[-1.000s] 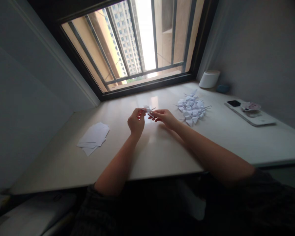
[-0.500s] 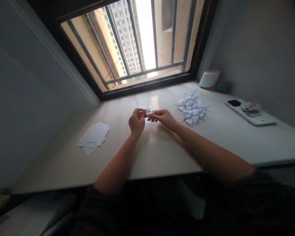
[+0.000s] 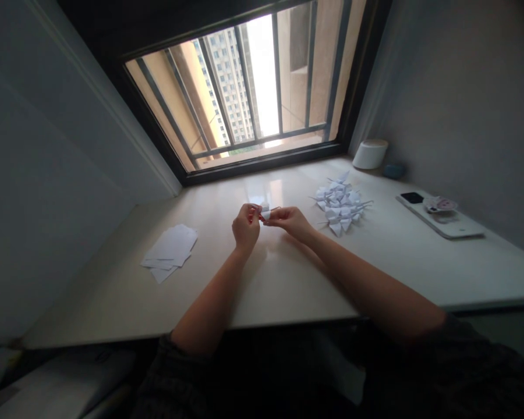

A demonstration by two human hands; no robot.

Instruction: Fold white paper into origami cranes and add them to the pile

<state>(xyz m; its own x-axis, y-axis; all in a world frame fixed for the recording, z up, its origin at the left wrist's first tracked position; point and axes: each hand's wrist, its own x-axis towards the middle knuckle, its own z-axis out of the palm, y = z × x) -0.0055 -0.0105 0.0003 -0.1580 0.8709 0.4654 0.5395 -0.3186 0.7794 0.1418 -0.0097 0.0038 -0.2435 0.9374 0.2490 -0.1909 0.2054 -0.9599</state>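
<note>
A small folded white paper (image 3: pixel 266 213) is pinched between my two hands over the middle of the table. My left hand (image 3: pixel 246 226) is closed on its left side, fingers curled round toward the thumb. On the other side, my right hand (image 3: pixel 290 220) grips it between thumb and fingertips. My fingers cover much of the paper, so its exact shape is hard to make out. To the right lies a pile of folded paper cranes (image 3: pixel 341 205), heaped together. Left of my hands rests a loose stack of flat white paper sheets (image 3: pixel 171 249).
The white table (image 3: pixel 113 297) runs up to a barred window (image 3: pixel 253 87). At the right are a phone (image 3: pixel 441 218) with a round grip on its back, a white cylindrical container (image 3: pixel 370 154) and a small bluish object (image 3: pixel 393 170) by the wall.
The whole view has shifted slightly, with the table lower in the picture. Both hands keep hold of the paper, and more of its white surface shows between the fingers.
</note>
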